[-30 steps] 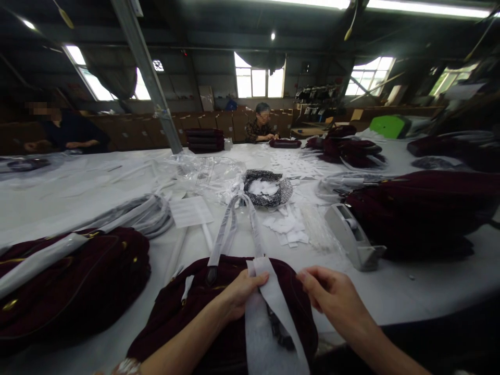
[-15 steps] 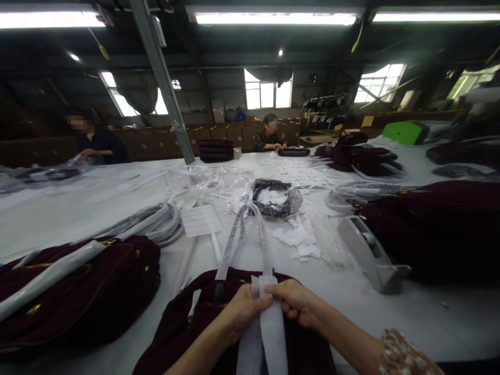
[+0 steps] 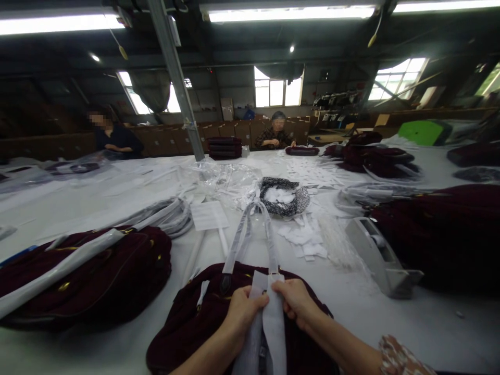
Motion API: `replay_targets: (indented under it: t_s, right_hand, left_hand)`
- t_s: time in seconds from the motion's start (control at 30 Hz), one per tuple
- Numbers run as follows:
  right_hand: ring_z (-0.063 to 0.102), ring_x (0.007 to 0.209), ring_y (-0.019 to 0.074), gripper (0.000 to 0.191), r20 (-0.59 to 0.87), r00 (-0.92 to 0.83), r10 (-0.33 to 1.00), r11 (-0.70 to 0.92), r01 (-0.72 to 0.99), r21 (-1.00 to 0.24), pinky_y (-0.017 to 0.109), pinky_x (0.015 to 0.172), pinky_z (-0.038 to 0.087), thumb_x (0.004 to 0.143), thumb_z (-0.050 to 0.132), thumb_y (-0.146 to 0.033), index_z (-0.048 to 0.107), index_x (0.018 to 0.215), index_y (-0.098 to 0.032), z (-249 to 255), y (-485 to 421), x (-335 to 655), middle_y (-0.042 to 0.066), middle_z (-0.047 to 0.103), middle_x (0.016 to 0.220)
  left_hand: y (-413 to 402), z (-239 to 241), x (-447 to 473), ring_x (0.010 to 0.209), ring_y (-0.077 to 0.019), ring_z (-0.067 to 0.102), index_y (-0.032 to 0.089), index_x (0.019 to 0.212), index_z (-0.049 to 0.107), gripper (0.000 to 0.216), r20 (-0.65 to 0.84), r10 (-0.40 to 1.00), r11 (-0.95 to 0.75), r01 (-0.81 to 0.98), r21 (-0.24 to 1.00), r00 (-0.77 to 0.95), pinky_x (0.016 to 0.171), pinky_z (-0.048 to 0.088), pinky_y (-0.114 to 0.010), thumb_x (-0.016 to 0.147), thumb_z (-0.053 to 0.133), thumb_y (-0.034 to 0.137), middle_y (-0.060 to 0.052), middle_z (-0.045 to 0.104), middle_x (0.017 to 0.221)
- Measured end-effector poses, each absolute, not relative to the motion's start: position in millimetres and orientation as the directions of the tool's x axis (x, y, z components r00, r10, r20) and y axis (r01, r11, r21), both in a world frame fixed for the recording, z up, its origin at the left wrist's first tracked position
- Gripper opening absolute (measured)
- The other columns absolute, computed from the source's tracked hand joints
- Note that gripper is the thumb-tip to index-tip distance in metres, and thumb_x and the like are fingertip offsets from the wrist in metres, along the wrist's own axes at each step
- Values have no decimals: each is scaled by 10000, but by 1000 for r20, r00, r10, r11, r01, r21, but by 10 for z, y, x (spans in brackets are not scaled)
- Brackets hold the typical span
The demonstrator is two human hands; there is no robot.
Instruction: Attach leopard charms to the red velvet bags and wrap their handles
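Observation:
A dark maroon handbag (image 3: pixel 187 317) lies on the table before me, its handles (image 3: pixel 244 229) wrapped in white material and standing up toward the far side. Over the bag runs a long strap in white wrapping paper (image 3: pixel 274 323). My left hand (image 3: pixel 244 312) pinches the left edge of this paper between thumb and fingers. On the right edge, near the strap's upper end, my right hand (image 3: pixel 297 302) has its thumb on top and fingers curled beneath. A small gap separates the two thumbs. The fingers' undersides are hidden.
Another maroon bag (image 3: pixel 89 276) lies to the left. A grey tape dispenser (image 3: pixel 375 255) stands right, beside more maroon bags (image 3: pixel 449 234). Ahead are a black-and-white woven ring (image 3: pixel 299 203) holding white scraps, clear plastic (image 3: pixel 226 179) and paper pieces (image 3: pixel 307 237). Two people sit beyond the table.
My thumbs, which overlapped on the paper, are now slightly apart. The whole view has shifted, so the bag and table items appear farther right.

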State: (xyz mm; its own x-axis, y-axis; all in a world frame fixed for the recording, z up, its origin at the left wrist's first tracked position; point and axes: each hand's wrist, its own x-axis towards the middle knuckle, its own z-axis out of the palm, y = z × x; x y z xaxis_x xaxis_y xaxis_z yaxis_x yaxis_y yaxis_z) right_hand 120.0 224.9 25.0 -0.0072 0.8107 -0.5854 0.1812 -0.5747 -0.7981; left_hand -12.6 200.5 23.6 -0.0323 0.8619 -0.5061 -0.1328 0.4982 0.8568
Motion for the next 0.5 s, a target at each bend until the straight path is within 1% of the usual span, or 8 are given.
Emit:
replay_targets:
  t_s: [0.07,0.13,0.23,0.3,0.33,0.4,0.43,0.5]
  right_hand:
    - [270,248,59,168,-578,13,816,-569,189,-800,160,264,140,709,491,-234,479,557,-164,258,2244,1186,-53,362,302]
    - [284,241,60,182,-565,23,825,-558,195,-807,161,261,156,705,491,-227,483,537,-160,262,2238,1176,-47,375,300]
    - [291,229,59,199,-537,28,843,-530,211,-821,162,258,169,693,507,-221,485,505,-159,250,2234,1166,-44,386,293]
    - [292,220,59,208,-521,31,853,-513,230,-827,163,254,164,682,523,-212,486,484,-158,234,2239,1160,-44,387,285]
    - [294,217,60,216,-515,34,857,-507,241,-828,164,252,163,679,532,-208,487,475,-157,225,2245,1158,-44,387,281]
    - [300,214,61,242,-505,38,862,-496,266,-827,164,249,168,682,552,-211,482,457,-157,214,2260,1154,-42,390,277]
    - [305,214,61,258,-501,39,865,-491,277,-826,163,249,177,689,561,-218,479,451,-157,213,2269,1151,-40,394,277]
    - [319,221,61,283,-490,37,871,-478,298,-827,160,253,197,700,579,-237,477,449,-157,221,2285,1142,-38,402,284]
  left_hand:
    - [2030,230,-103,547,-189,570,87,734,672,196,-452,888,447,-65,892,-88,518,398,-264,546,673,144,-78,674,628]
    - [2023,239,-95,577,-195,569,101,730,682,173,-371,923,373,11,928,-102,526,383,-256,565,637,130,-62,677,645]
    - [1964,264,-105,663,-211,563,137,751,694,148,-194,976,208,158,965,-97,591,378,-258,641,609,189,-44,656,673]
    - [1921,273,-114,703,-214,543,161,746,690,150,-98,991,123,320,939,-93,644,366,-265,704,576,248,-40,607,673]
    - [1907,274,-115,722,-215,534,167,751,684,170,-82,993,108,413,904,-81,670,359,-270,734,545,263,-38,579,681]
    - [1900,272,-110,760,-213,523,166,791,666,221,-119,992,120,579,806,-39,709,353,-280,782,466,261,-39,546,724]
    - [1907,272,-102,783,-212,522,162,821,655,244,-159,987,131,636,760,-13,725,354,-285,798,429,251,-43,543,753]
    - [1933,273,-82,812,-210,522,150,845,637,284,-223,975,148,693,706,19,743,359,-292,818,369,238,-55,549,787]
